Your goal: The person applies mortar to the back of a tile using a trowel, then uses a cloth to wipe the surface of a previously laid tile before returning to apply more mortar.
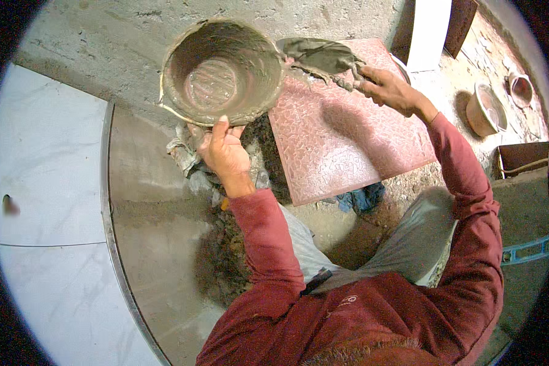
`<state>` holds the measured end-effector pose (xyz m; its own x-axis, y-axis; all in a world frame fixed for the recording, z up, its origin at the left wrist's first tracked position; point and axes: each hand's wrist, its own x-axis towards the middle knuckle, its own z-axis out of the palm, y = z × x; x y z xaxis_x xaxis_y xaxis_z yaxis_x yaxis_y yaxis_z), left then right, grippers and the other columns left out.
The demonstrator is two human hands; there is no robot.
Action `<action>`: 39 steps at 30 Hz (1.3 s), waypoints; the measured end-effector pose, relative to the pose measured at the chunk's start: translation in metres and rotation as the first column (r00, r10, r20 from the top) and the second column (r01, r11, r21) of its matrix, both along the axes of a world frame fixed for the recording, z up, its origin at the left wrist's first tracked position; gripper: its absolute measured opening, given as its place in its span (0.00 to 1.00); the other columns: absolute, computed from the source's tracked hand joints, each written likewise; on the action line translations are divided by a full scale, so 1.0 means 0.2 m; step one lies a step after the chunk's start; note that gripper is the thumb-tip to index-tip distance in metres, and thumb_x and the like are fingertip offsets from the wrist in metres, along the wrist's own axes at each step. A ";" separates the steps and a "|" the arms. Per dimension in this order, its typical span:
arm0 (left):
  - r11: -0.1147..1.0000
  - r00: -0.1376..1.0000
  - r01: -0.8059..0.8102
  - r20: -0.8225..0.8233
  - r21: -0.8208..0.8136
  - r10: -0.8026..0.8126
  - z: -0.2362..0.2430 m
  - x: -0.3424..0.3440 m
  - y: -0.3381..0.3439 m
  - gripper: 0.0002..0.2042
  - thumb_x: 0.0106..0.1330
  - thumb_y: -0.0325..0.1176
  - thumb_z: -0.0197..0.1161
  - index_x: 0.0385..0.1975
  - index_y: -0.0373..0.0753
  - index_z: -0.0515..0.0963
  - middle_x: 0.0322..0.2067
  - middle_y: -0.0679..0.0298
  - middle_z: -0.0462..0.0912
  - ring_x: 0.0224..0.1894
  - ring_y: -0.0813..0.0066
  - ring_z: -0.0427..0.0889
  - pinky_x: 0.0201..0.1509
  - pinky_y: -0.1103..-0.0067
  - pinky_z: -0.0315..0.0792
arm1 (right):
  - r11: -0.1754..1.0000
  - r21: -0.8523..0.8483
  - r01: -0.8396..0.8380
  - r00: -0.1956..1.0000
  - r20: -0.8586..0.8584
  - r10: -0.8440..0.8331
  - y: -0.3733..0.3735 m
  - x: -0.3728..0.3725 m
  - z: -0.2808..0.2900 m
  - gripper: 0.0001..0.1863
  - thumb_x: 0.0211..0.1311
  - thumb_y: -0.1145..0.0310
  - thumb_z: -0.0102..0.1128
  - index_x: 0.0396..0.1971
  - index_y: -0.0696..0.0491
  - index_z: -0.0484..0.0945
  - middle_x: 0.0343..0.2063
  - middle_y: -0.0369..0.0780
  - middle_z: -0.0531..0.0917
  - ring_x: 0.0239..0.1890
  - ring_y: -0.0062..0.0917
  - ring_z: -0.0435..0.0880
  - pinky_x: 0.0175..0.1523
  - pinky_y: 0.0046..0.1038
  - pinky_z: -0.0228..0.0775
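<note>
My left hand (pixel 227 151) grips the near rim of a bucket (pixel 253 73), thumb over the edge. The bucket is tipped so that I look into it; grey wet mortar coats its walls and a thin smear covers its bottom. In my right hand (pixel 393 93) is a trowel (pixel 320 53), its blade smeared with grey mortar and its tip close to the bucket's right rim. My fingers wrap around the handle and hide most of it. Beneath the trowel and right arm lies a square tile (pixel 329 152), its pinkish, textured face upward.
White marbled tiles (pixel 55 171) cover the left side, bordered by a metal strip (pixel 108 183). A rough wall (pixel 104 36) runs behind. At the right are a bucket (pixel 485 111), a smaller container (pixel 521 90) and a blue spirit level (pixel 529 249). Rubble and a blue cloth (pixel 361 198) lie near my legs.
</note>
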<state>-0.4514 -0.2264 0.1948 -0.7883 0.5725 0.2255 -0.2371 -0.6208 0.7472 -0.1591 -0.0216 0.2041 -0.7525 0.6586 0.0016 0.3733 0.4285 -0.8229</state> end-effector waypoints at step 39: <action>0.943 0.872 0.216 0.385 0.251 -0.303 -0.07 0.09 0.13 0.24 0.64 0.26 0.60 0.61 0.34 0.65 0.61 0.54 0.70 0.64 0.53 0.69 0.70 0.52 0.61 | 0.850 0.502 0.157 0.970 0.083 -0.229 0.17 0.12 -0.35 0.14 0.67 0.61 0.53 0.39 0.59 0.69 0.24 0.52 0.75 0.30 0.46 0.76 0.38 0.44 0.67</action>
<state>-0.4338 -0.1996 0.1809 -0.6624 0.7481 0.0404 -0.6696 -0.6153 0.4160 -0.1360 0.0121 0.1338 -0.6264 0.7314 0.2695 0.5824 0.6689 -0.4619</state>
